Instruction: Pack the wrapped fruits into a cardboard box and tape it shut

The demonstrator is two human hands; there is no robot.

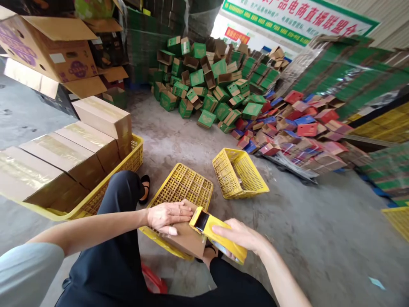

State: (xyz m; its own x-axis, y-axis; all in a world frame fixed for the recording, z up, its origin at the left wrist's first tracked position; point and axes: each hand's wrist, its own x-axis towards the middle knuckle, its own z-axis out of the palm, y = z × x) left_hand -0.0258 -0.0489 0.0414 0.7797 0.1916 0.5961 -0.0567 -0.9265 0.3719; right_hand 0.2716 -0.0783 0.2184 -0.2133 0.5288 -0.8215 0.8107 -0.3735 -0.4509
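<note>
"Pressing on what with the left hand (168,216)?"

"Resting palm-down and outstretched, with thumb apart, on the cardboard box (187,239)."

"Lying where?"

"Set on top of the gridded yellow crate (188,182), near a second yellow crate (225,170)."

"Gripping anything on the right?"

"Clasping the yellow tape dispenser (230,247) with the right hand (241,234), angled at the box's end; contact impossible to tell."

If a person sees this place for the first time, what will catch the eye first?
Probably the bright yellow tape dispenser in the right hand, at the brown carton where the left hand lies flat. Next, the tumbled heap of green cartons farther back, with red and blue cartons to its right.
</note>
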